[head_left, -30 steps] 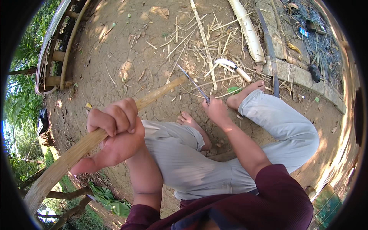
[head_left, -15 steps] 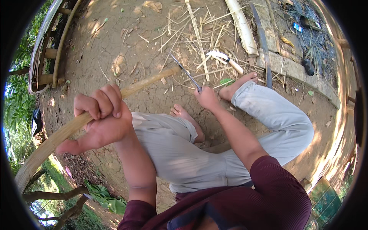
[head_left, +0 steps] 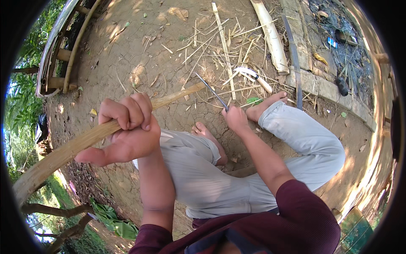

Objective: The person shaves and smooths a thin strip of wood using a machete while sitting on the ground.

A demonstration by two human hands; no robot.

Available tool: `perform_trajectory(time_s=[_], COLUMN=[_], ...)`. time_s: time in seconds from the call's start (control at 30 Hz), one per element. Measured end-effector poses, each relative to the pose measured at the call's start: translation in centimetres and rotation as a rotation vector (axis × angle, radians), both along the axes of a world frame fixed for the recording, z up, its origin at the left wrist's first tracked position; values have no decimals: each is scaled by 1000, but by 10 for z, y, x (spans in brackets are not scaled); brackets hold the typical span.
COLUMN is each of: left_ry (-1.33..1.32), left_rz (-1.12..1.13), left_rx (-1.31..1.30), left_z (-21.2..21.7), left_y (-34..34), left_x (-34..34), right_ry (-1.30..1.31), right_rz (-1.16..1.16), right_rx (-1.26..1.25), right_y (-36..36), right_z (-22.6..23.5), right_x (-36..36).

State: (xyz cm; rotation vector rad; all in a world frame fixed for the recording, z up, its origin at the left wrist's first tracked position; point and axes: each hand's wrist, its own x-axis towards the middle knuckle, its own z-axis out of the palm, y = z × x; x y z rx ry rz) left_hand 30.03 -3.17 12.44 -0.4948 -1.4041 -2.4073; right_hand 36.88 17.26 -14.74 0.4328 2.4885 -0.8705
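Head view, looking down: person sits cross-legged on cracked dirt ground [head_left: 127, 51], grey trousers, maroon sleeves at lower frame. Left hand [head_left: 124, 133], left of centre, has its fingers wrapped tight round a bamboo pole [head_left: 72, 148], thumb stuck out to the left. Pole runs from lower-left rim up to its cut end near upper centre, just left of the knife tip. High grip likely keeps the pole lifted and steady so the far end meets the blade. Right hand [head_left: 236, 119], centre, is fisted round the handle of a long knife [head_left: 211, 91]; blade slants up-left toward the pole end. Whether blade and pole touch, cannot tell. Bare feet sit either side of the right hand, one at centre, one to the right, both near the blade.

Clutter: bamboo slivers [head_left: 220, 51] litter the upper centre; a second knife [head_left: 253, 77] with pale handle lies among them, right of the blade. A split bamboo slab [head_left: 270, 36] lies upper right beside a stone edging [head_left: 321, 86] that closes off the right side. Wooden frame [head_left: 59, 55] at upper left. Open dirt between frame and slivers gives room to swing the pole; lower left is greenery and branches, tight behind the pole's butt.
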Motion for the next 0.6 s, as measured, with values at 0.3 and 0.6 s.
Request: perform_trajectory(time_s=[0.3,0.6], left_ry=[15,-2], left_rz=[-3,34], left_rx=[-6,33], left_z=[2,1], left_y=[2,1], left_x=[-4,-10], right_ry=[59,90], right_rz=[-1,-28], right_rx=[-176,27], right_y=[-22,8], right_z=[72,-29], right_x=[-8,-5])
